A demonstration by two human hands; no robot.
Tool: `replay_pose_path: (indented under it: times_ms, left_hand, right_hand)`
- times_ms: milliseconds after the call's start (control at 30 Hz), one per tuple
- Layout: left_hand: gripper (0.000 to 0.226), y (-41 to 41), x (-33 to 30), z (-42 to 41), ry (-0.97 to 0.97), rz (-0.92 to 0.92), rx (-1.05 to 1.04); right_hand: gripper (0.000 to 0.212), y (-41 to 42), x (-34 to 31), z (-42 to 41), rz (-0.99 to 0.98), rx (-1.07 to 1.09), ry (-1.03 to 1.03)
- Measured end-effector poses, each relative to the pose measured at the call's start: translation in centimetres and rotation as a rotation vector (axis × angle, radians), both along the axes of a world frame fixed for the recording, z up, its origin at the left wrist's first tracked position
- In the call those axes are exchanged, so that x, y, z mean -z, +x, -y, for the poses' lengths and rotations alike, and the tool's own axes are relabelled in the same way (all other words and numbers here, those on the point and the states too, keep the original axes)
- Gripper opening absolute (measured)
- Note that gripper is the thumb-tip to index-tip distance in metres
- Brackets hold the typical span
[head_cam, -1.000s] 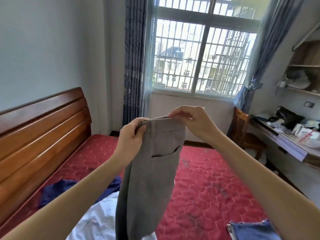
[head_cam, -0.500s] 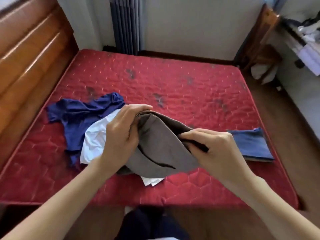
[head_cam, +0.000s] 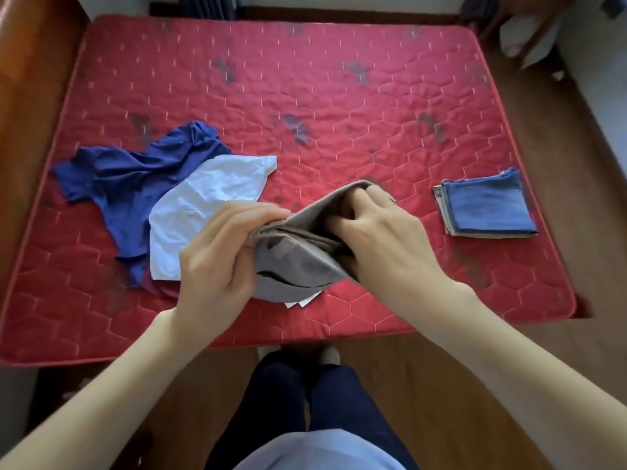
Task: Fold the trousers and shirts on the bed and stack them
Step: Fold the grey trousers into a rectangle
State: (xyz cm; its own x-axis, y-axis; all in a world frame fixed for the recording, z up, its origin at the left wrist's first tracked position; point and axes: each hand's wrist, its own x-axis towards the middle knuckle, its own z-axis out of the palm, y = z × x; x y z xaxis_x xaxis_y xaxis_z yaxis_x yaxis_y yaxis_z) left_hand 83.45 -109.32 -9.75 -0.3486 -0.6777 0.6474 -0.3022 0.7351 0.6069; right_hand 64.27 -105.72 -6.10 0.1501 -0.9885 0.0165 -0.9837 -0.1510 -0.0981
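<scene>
Both hands hold the grey trousers [head_cam: 298, 256] bunched above the near part of the red mattress [head_cam: 339, 106]; the left hand [head_cam: 220, 252] pinches one end of the cloth, the right hand [head_cam: 383, 239] has its fingers curled into the folds. Left of the trousers lie a crumpled white shirt [head_cam: 207, 205] and a dark blue shirt [head_cam: 135, 178], the blue one reaching toward the mattress's left edge; right of the trousers, near the right edge, sits a folded stack [head_cam: 485, 208] with blue cloth uppermost; the mattress beyond the trousers is bare quilting.
</scene>
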Motion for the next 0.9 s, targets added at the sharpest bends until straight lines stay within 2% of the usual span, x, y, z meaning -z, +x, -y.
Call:
replay_pose_path:
  times_ms: [67, 133, 200, 300, 367, 400, 500, 533, 600, 633, 700, 767, 833, 900]
  left_hand:
    - [0.042, 0.5, 0.8, 0.2, 0.055, 0.031, -0.051]
    - [0.035, 0.5, 1.4, 0.2, 0.146, 0.078, -0.109]
    - [0.028, -0.1, 1.3, 0.7, 0.232, 0.087, -0.128]
    - [0.039, 0.0, -1.4, 2.3, 0.205, -0.031, -0.156]
    - [0.037, 0.2, -3.3, 3.5, 0.172, -0.139, -0.209]
    - [0.033, 0.0, -4.0, 3.8, 0.178, -0.156, -0.224]
    - [0.026, -1.7, -4.2, 2.8, 0.327, -0.118, -0.192]
    - [0.026, -2.2, -4.3, 2.3, 0.341, -0.138, -0.167]
    - [0.026, -2.9, -5.1, 2.0, 0.247, -0.231, -0.147]
    - [0.026, -3.1, -5.7, 2.1, 0.199, -0.252, -0.154]
    - [0.024, -4.0, -6.5, 2.3, 0.157, -0.225, -0.178]
    - [0.021, -4.9, -6.3, 2.3, 0.223, -0.224, -0.208]
    - [0.021, -5.3, -7.1, 2.5, 0.226, -0.291, -0.223]
    - [0.021, -5.4, -8.7, 2.9, 0.116, -0.335, -0.222]
  right_hand:
    - [0.012, 0.1, 0.3, 0.4, 0.004, -0.050, -0.007]
    - [0.014, 0.1, 0.4, 0.5, -0.037, -0.035, -0.006]
    - [0.006, -0.2, 0.0, 1.2, 0.012, -0.025, -0.049]
    - [0.004, -0.5, -3.7, 3.4, 0.218, -0.014, -0.364]
    - [0.003, -0.3, -5.6, 4.2, 0.270, -0.007, -0.539]
    - [0.003, 0.0, -5.9, 4.4, 0.250, 0.006, -0.537]
    - [0.008, -0.1, -6.3, 5.0, 0.178, 0.017, -0.331]
    - [0.011, -0.2, -7.0, 5.0, 0.162, -0.034, -0.387]
    - [0.009, -0.5, -9.4, 5.1, 0.181, -0.094, -0.621]
    - [0.008, -0.8, -10.2, 5.1, 0.186, -0.082, -0.665]
    - [0.010, -1.0, -10.6, 5.0, 0.130, 0.008, -0.527]
    - [0.008, -1.9, -10.2, 4.7, 0.073, 0.042, -0.388]
    - [0.011, -2.8, -11.9, 4.3, 0.057, -0.017, -0.495]
    - [0.007, -3.5, -14.5, 4.2, 0.109, -0.079, -0.574]
